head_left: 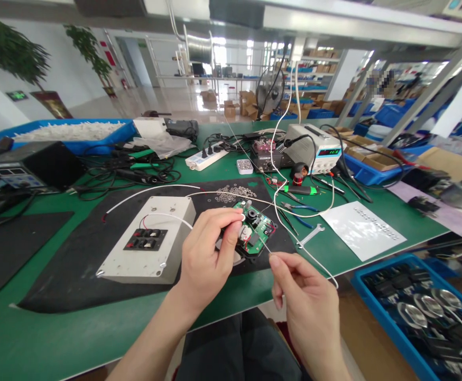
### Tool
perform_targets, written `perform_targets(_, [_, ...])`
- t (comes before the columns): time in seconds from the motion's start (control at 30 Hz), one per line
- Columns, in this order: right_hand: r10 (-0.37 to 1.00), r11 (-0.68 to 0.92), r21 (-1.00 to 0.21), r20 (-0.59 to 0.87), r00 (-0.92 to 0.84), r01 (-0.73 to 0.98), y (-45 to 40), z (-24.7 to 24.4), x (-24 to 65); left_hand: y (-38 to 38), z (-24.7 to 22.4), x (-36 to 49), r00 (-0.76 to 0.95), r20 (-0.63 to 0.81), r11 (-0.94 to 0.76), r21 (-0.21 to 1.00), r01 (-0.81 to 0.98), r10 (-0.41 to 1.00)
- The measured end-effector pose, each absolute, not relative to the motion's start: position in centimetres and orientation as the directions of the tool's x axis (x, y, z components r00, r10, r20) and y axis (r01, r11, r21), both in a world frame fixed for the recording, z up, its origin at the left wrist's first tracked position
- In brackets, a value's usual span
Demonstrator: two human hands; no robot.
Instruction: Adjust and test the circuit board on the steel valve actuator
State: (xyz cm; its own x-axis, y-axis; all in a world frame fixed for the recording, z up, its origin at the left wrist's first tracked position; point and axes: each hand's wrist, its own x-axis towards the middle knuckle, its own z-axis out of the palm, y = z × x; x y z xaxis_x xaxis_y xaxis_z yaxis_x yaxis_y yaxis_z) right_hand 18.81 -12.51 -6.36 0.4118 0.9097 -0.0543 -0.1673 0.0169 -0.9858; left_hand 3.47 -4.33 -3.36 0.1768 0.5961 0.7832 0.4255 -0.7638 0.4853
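Note:
A green circuit board [260, 243] in a black housing is tilted towards me, its face carrying a round black part and several wires. My left hand [211, 243] grips its left side, with thumb and forefinger closed near a small white part. Below the fingers shows a pale round piece, mostly hidden. Just right of the board, my right hand [304, 291] pinches a thin silvery strand whose tip meets the board. To the left stands a beige metal box [136, 264] with black and red terminals [146, 239]; a white cable [167, 216] runs from them behind my left hand.
Small rings [234, 194] lie on the black mat [68, 264]. Pliers [298, 207], a wrench [311, 236] and a white sheet [361, 230] lie to the right. Behind are a power supply [314, 145] and a power strip [207, 157]. A blue bin [358, 275] holds several units.

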Motion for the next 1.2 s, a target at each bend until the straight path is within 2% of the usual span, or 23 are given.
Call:
perform_targets(0.07, [0.86,0.15,-0.972,0.219,0.46,0.183,-12.5,-6.7,18.8,-4.1,-3.3,3.4,0.17,0.784,-0.763,0.49,0.422,0.598])
perform_targets(0.13, [0.788,0.263,-0.853,0.46,0.41,0.451,-12.8,-6.5,18.9,-3.9,-3.2,3.4,0.161,0.781,-0.758,0.499,0.419,0.603])
perform_targets(0.2, [0.736,0.324,-0.753,0.581,0.348,0.573,-13.4,-6.2,19.1,-3.8,-3.1,3.3,0.156,0.772,-0.749,0.514,0.417,0.616])
perform_targets(0.33, [0.646,0.383,-0.678,0.682,0.343,0.627,-14.6,-6.9,20.1,-3.5,-2.9,2.8,0.155,0.734,-0.718,0.56,0.414,0.662])
perform_targets(0.43, [0.63,0.284,-0.691,0.657,0.413,0.665,-13.2,-8.7,22.1,-2.9,-2.8,2.1,0.171,0.689,-0.69,0.607,0.394,0.704])
perform_targets(0.53, [0.799,0.108,-0.722,0.472,0.372,0.684,-9.5,-10.4,24.4,-2.1,-2.6,1.2,0.166,0.624,-0.633,0.673,0.383,0.764])
perform_targets(0.6, [0.859,0.066,-0.635,0.428,0.28,0.77,-6.9,-11.3,25.4,-1.7,-2.5,0.8,0.135,0.576,-0.578,0.715,0.393,0.806])
perform_targets(0.7, [0.897,0.029,-0.388,0.417,0.148,0.921,-4.1,-12.1,26.0,-1.8,-2.6,0.9,0.071,0.517,-0.503,0.777,0.378,0.853])
perform_targets(0.77, [0.921,0.006,-0.266,0.377,0.099,0.964,-3.4,-12.3,25.8,-2.4,-2.9,1.5,0.057,0.518,-0.5,0.782,0.372,0.853])
perform_targets(0.8, [0.931,-0.002,-0.243,0.353,0.09,0.97,-3.3,-12.3,25.7,-2.8,-3.0,2.0,0.06,0.536,-0.515,0.765,0.387,0.842])
perform_targets(0.87, [0.94,-0.004,-0.296,0.325,0.104,0.955,-3.4,-12.0,25.5,-3.5,-3.3,3.0,0.048,0.592,-0.547,0.707,0.448,0.805])
perform_targets(0.9, [0.943,0.012,-0.379,0.313,0.116,0.925,-3.5,-11.8,25.4,-3.8,-3.5,3.4,0.038,0.611,-0.552,0.686,0.474,0.791])
perform_targets(0.97, [0.959,0.089,-0.624,0.263,0.101,0.777,-3.7,-11.0,25.5,-4.2,-3.6,4.0,0.04,0.618,-0.559,0.679,0.475,0.785])
perform_targets(1.03, [0.978,0.186,-0.833,0.205,-0.021,0.521,-3.6,-9.8,25.7,-4.4,-3.7,3.8,0.092,0.602,-0.577,0.696,0.427,0.793])
perform_targets(1.1, [0.968,0.225,-0.921,0.173,-0.184,0.317,-3.5,-8.5,25.8,-4.7,-3.6,3.0,0.196,0.585,-0.611,0.696,0.376,0.787])
perform_targets(1.2, [0.938,0.215,-0.953,0.14,-0.317,0.215,-3.5,-7.0,25.1,-5.2,-3.6,1.1,0.311,0.555,-0.637,0.67,0.382,0.771])
